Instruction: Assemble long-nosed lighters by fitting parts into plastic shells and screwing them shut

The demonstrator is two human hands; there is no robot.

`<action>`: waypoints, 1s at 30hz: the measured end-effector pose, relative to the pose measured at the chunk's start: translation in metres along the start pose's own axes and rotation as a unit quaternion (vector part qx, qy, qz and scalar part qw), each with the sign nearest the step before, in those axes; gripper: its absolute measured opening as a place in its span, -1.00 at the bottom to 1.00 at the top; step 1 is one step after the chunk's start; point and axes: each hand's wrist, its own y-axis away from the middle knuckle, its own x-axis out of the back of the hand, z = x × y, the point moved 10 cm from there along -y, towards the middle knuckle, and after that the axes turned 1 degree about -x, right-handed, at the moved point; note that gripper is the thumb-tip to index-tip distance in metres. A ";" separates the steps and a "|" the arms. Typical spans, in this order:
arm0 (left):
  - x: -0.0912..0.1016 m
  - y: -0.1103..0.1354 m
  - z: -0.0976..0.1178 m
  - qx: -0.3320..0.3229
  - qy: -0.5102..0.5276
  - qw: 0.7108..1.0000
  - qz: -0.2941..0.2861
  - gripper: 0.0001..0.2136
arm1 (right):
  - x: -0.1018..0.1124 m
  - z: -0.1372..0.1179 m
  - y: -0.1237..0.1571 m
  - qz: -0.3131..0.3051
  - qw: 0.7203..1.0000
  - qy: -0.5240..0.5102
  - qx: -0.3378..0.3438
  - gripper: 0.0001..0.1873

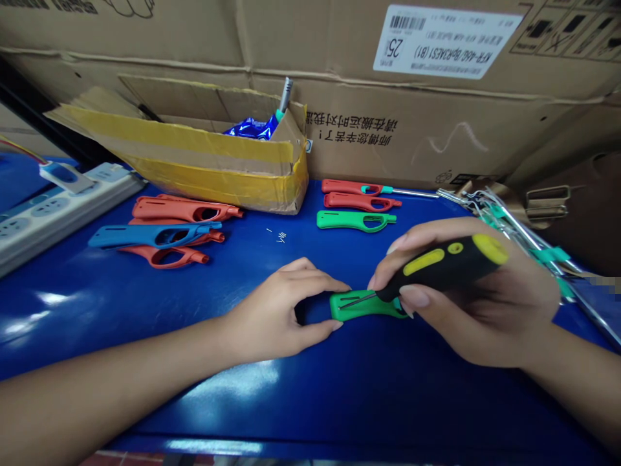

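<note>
A green plastic lighter shell [359, 305] lies flat on the blue table [145, 323] in front of me. My left hand [286, 314] pinches its left end between thumb and forefinger. My right hand [475, 298] is wrapped round a black and yellow screwdriver [444, 265], whose thin shaft points left and down into the green shell.
Orange and blue shells [169, 230] lie at the left. Two red shells and a green one [356, 220] lie behind my hands. An open cardboard box [204, 162] stands at the back, a power strip [53, 200] at far left, metal-tubed parts [524, 233] at right.
</note>
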 end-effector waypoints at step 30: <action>0.001 0.003 0.001 -0.019 -0.018 1.000 0.015 -0.67 | -0.009 -0.005 -0.008 0.033 0.995 0.072 -0.052 -0.55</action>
